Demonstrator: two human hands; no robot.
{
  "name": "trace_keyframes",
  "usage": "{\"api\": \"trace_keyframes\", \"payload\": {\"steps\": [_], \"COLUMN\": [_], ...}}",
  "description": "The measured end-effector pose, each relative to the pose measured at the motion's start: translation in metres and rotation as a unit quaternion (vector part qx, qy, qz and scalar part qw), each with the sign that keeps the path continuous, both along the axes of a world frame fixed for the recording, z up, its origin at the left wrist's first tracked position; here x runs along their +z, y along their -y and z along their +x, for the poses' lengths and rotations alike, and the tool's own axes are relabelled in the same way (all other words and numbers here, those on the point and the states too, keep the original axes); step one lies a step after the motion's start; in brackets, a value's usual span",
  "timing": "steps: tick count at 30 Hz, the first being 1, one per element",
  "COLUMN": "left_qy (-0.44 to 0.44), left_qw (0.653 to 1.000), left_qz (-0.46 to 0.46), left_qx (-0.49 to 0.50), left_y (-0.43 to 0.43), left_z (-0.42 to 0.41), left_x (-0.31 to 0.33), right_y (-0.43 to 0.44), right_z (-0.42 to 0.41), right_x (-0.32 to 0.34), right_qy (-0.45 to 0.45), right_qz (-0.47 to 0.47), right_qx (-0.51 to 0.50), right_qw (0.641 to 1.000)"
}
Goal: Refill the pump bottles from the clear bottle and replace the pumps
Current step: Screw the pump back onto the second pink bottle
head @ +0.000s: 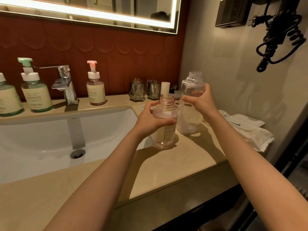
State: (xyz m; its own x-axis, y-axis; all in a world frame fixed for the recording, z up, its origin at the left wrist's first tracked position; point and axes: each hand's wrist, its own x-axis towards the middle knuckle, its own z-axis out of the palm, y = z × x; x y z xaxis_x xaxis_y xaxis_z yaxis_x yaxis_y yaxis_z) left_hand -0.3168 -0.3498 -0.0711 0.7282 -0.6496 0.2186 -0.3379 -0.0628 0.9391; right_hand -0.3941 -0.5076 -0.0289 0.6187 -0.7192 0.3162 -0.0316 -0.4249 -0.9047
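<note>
In the head view, the left hand [150, 120] is wrapping its fingers round an open-necked pink-tinted plastic bottle with a cream label [165, 112], which is standing upright on the beige stone counter [175, 164]. At its two o'clock, just beside it, the right hand [200, 102] is gripping a tall clear plastic bottle [193, 84].

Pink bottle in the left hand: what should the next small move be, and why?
Probably let go of the clear bottle on the counter, freeing the right hand to fetch the pump. The pink bottle, gripped by the left hand, has a bare neck and looks filled to near its shoulder; the clear bottle stands upright and looks nearly empty. The pump itself I cannot make out.
</note>
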Motion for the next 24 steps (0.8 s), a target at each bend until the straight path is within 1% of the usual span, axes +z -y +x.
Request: {"api": "trace_keyframes", "payload": {"steps": [3,7,10,12,13,15,17,19,22,23,24], "left_qy": [0.002,-0.001,0.003,0.001,-0.002,-0.005,-0.012,-0.022,-0.013,-0.006,-0.004], "left_qw": [1.0,1.0,1.0,0.999,0.999,0.999,0.998,0.997,0.996,0.995,0.994], "left_qz": [-0.001,0.01,0.014,0.005,0.002,-0.001,-0.006,-0.02,-0.023,-0.02,-0.019], "left_qx": [-0.003,0.004,0.025,0.038,0.041,0.045,0.053,0.065,0.086,0.096,0.105], "left_y": [0.0,0.001,0.001,0.0,0.0,-0.004,-0.01,-0.018,-0.029,-0.033,-0.037], "left_z": [0.0,0.001,0.001,0.0,0.0,-0.001,0.0,0.004,0.012,0.015,0.017], "left_x": [-0.001,-0.003,-0.003,-0.001,0.0,0.001,0.004,0.008,0.012,0.012,0.012], "right_y": [0.003,0.003,-0.003,-0.011,-0.017,-0.028,-0.035,-0.041,-0.05,-0.053,-0.056], "right_z": [0.0,-0.001,-0.007,-0.012,-0.014,-0.016,-0.011,-0.003,0.01,0.015,0.02], "right_x": [-0.003,-0.005,-0.003,-0.001,0.0,0.001,0.0,-0.003,-0.01,-0.013,-0.015], "right_qy": [0.004,-0.01,0.013,0.064,0.096,0.158,0.192,0.184,0.154,0.132,0.088], "right_qz": [-0.001,-0.014,-0.04,-0.101,-0.147,-0.256,-0.347,-0.394,-0.429,-0.433,-0.437], "right_qx": [-0.029,-0.033,-0.057,-0.104,-0.125,-0.148,-0.14,-0.121,-0.078,-0.055,-0.028], "right_qw": [1.0,0.999,0.998,0.987,0.977,0.942,0.907,0.892,0.887,0.89,0.895]}}
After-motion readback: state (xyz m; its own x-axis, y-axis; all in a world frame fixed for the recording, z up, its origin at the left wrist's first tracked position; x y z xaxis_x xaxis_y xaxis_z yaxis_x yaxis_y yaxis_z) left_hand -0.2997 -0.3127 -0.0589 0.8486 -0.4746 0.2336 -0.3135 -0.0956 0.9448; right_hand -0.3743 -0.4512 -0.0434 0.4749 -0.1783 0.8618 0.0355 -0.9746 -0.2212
